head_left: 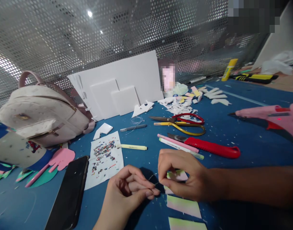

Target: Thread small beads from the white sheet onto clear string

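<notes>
My left hand [129,190] is closed in a pinch, thumb against fingertips, on a thin thread [153,176] that is hard to make out. My right hand [182,174] is curled closed around a small pastel pink-and-green paper piece [177,175], its fingertips meeting the left hand's over the blue table [244,143]. Two more pastel paper pieces [183,205] lie just below the right hand.
A black phone [70,193] and a paper with glitter bits [104,158] lie left of the hands. Behind are pens, red scissors [188,118], yellow scissors, a red-handled cutter [211,147], white foam boards [120,86], a pale backpack [41,110] and a pink glue gun [273,116].
</notes>
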Demonstrator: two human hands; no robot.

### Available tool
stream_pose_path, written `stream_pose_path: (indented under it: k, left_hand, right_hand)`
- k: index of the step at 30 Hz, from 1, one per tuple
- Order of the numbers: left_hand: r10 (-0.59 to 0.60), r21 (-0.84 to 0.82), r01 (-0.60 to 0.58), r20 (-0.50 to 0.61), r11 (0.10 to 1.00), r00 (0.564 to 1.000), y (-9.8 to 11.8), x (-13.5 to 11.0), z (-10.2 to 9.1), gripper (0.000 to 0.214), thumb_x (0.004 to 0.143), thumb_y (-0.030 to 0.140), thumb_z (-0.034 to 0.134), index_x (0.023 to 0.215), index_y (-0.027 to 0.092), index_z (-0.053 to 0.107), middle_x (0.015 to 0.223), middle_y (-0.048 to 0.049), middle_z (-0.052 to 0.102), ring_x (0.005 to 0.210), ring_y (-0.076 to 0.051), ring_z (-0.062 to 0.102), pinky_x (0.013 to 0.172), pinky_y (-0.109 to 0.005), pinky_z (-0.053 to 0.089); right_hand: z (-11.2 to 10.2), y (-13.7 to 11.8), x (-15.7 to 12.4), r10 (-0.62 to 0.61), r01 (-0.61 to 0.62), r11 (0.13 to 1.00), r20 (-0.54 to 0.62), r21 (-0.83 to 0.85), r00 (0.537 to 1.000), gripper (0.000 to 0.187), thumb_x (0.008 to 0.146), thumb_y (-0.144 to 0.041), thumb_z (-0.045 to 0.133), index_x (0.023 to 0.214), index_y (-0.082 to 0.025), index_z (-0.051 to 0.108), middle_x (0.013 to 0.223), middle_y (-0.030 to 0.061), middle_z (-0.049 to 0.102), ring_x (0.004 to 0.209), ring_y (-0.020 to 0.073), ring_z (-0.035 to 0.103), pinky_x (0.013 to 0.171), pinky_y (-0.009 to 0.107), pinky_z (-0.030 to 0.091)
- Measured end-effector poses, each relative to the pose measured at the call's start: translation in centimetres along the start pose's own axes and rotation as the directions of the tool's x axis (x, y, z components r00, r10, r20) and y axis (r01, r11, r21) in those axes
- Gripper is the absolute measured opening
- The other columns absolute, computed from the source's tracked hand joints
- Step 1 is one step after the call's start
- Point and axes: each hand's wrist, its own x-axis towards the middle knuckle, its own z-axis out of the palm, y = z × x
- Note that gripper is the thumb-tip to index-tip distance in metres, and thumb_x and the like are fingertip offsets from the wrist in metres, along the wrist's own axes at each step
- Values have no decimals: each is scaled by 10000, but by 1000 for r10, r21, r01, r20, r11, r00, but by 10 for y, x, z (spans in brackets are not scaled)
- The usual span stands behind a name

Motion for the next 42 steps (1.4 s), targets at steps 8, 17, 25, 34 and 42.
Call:
stream_pose_path:
  k: [8, 17, 25, 34, 42]
  left_hand:
    - [9, -21, -8, 77, 1000, 997, -3, 5, -11, 298, 680, 99, 938, 793, 146, 666, 732, -37, 821, 707, -184, 814, 657, -185, 634]
    - [24, -65, -18, 85, 998, 996, -3, 8, -14, 268, 690, 123, 942, 808, 149, 703, 752, -36, 829, 721, -189, 818, 644, -181, 640]
    - [4, -48, -6, -57, 999, 998, 4, 3, -2, 294, 600, 247, 995, 728, 139, 753, 692, -53, 823, 669, -183, 808, 609, -162, 631]
    - [-27, -7, 27, -79, 1000, 997, 2, 3, -6, 266, 612, 306, 987, 707, 144, 799, 690, -59, 827, 683, -185, 811, 658, -169, 639]
    - [-26, -34, 22, -122, 999, 992, 4, 5, -4, 291, 594, 312, 994, 731, 137, 807, 708, -63, 827, 662, -183, 804, 638, -178, 642]
  right_hand:
    - [0, -2, 0, 41, -41, 999, 1, -18, 999, 109, 878, -52, 594, 869, -160, 582, 757, 3, 602, 696, 105, 505, 630, 222, 394]
    - [-3, -2, 1, 98, -97, 995, 22, -27, 995, 91, 891, -78, 587, 875, -167, 578, 779, -2, 594, 699, 106, 494, 622, 226, 376]
    - [-3, -2, 0, 114, -113, 993, 31, -34, 993, 84, 893, -83, 594, 887, -166, 580, 798, -5, 596, 710, 100, 496, 626, 214, 379]
    - [-3, -2, 1, 117, -116, 993, 35, -35, 992, 88, 893, -84, 589, 891, -172, 591, 788, 6, 605, 690, 118, 493, 604, 233, 384]
    - [-4, -2, 3, 119, -117, 992, 43, -51, 992, 94, 890, -75, 584, 879, -169, 584, 782, 2, 590, 684, 111, 494, 603, 222, 390]
